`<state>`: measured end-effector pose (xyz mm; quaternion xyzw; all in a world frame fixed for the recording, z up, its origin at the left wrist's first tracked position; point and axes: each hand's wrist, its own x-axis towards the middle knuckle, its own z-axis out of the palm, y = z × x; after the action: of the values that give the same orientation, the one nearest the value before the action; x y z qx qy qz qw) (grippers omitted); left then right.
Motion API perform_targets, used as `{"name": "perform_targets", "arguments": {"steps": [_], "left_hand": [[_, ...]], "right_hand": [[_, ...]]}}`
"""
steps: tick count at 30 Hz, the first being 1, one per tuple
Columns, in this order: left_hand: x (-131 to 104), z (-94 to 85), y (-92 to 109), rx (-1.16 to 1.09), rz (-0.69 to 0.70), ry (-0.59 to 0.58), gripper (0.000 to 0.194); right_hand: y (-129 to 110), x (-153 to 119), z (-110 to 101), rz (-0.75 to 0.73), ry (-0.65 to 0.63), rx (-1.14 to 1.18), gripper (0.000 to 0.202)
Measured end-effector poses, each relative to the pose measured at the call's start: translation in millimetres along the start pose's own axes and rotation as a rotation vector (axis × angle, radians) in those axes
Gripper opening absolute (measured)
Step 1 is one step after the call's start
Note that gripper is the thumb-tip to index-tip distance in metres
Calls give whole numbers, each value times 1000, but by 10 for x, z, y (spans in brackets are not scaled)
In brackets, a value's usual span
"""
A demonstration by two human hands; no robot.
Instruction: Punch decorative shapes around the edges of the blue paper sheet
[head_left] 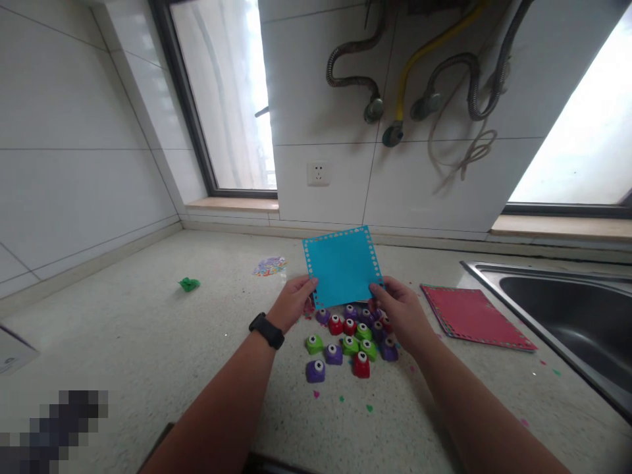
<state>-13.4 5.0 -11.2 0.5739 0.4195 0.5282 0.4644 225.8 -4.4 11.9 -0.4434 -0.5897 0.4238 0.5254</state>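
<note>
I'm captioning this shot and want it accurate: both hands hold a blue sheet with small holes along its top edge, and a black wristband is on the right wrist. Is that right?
Not quite: the head view shows the black wristband on the left wrist. The left hand and right hand do both hold the blue sheet.

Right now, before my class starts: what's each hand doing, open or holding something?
Left hand: closed, pinching the blue paper near its lower left corner.
Right hand: closed, pinching the blue paper near its lower right corner.
</note>
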Motion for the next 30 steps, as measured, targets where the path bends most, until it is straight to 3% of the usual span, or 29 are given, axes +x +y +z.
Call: {"name": "perform_targets", "arguments": {"steps": [15,24,30], "left_hand": [[46,-74,5,-70,26,91,37],[66,-91,-24,-111,58,170,36],[46,-78,-14,-96,41,104,35]], "right_hand": [[55,6,-13,14,-32,3,30],[141,37,-9,-43,-163,129,34],[181,61,-12,-70,-164,142,32]]}}
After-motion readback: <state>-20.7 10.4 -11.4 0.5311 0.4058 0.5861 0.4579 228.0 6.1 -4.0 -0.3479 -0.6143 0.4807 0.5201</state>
